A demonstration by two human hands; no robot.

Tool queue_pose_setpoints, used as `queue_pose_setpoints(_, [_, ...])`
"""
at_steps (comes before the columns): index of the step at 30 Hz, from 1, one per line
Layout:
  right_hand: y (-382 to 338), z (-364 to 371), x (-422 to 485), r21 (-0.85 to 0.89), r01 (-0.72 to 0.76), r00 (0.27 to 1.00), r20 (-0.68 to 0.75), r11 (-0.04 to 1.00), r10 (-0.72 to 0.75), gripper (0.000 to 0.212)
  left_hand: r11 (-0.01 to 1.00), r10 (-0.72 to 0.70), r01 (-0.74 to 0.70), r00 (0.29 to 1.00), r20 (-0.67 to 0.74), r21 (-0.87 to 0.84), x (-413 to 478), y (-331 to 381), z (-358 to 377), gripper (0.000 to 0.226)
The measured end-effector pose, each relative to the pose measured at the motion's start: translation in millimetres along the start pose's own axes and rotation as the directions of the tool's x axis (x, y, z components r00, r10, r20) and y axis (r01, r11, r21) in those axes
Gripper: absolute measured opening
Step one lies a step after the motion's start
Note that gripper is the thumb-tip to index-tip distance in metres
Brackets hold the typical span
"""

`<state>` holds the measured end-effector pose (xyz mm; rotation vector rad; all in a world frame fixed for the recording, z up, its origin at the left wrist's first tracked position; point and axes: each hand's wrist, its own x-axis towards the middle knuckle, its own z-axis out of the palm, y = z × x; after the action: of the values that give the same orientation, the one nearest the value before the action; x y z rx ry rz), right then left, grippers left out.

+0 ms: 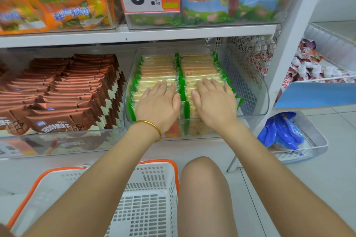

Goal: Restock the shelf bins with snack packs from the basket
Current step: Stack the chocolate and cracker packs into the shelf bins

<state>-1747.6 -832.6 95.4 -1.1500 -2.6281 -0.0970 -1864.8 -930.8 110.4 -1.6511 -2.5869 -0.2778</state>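
The basket (150,198) on the floor shows only bare white mesh where the arms do not cover it. At the right end of the shelf (194,146), the clear bin (250,90) holds two full rows of snack packs (159,67). The left hand (158,102) and right hand (213,102) lie flat on them, fingers straight, gripping nothing. This bin looks filled, so restocking seems nearly finished.

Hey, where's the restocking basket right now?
The white, orange-rimmed basket sits on the floor at the bottom of the head view, left of centre, beneath the left forearm and just left of the person's knee.
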Motion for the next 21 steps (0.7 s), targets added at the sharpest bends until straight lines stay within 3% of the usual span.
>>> queue_pose_setpoints(3, [3,-3,3,0.027,0.012,0.999,0.033,1.0,-0.013,0.055,1.0,-0.006,0.007,0.999,0.043,-0.027,8,-1,-5,0.053])
queue_pose_setpoints(9, [2,-4,34,0.042,0.012,0.989,0.15,0.999,-0.018,0.063,0.999,-0.049,0.047,0.977,0.21,0.015,40,-13,-7,0.054])
queue_pose_setpoints(13, [3,-2,40,0.061,0.01,0.986,0.167,0.998,-0.02,0.063,0.997,-0.044,0.055,0.975,0.216,-0.045,44,-16,-7,0.054])
queue_pose_setpoints(15, [3,-6,31,0.12,0.03,0.999,0.035,0.992,-0.034,0.056,0.993,-0.029,0.042,0.992,0.124,-0.106,38,-16,-9,0.054])
queue_pose_setpoints(17, [1,-12,12,0.197,0.12,0.968,-0.24,0.973,-0.071,0.043,0.984,0.02,-0.038,0.994,-0.104,-0.175,21,-15,-10,0.054])
queue_pose_setpoints(19, [-3,-15,-13,0.209,0.268,0.841,-0.528,0.941,-0.122,0.025,0.969,0.112,-0.181,0.929,-0.352,-0.169,-6,-14,-10,0.047])
queue_pose_setpoints(21, [-7,-7,-37,0.139,0.349,0.754,-0.629,0.927,-0.19,0.014,0.959,0.205,-0.277,0.823,-0.53,-0.06,-33,-16,-2,0.03])
